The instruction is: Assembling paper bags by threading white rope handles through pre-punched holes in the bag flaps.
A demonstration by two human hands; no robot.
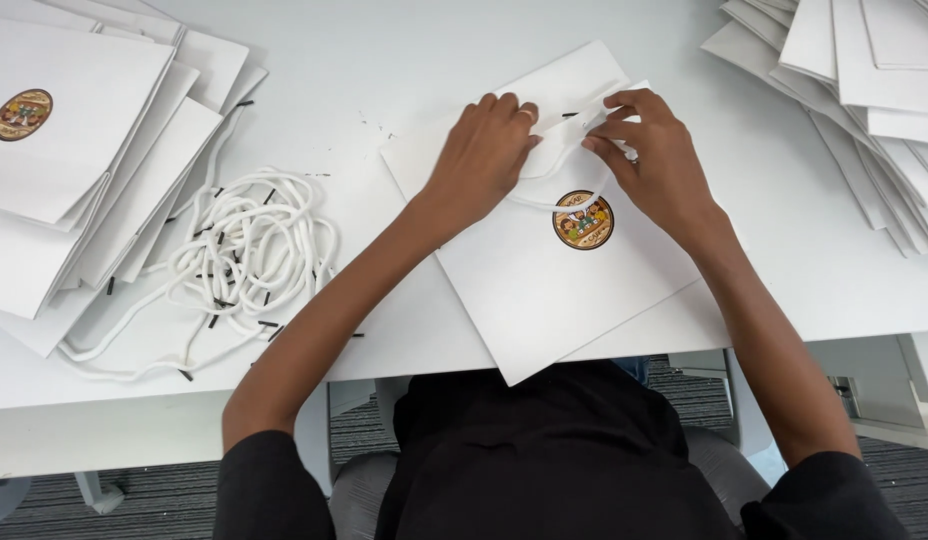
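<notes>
A flat white paper bag (544,290) with a round orange-brown sticker (583,220) lies mid-table (384,60). The left hand (481,155) presses its top edge, grip released; the right hand (649,150) pinches the white cord handle (559,165). Loose cords (249,250) lie left.

White table (384,60), pile of white cords (249,250), flat paper bag stacks left (74,170) and right (864,90)

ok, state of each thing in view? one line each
Paper bag: flat on the table, tilted, round sticker up.
Cord: partly at the bag's top edge, loop lying on the bag.
Left hand: pressing on the bag's top.
Right hand: pinching the cord at the top edge.
Loose cords: tangled pile.
Left bag stack: flat, fanned.
Right bag stack: flat, fanned.
</notes>
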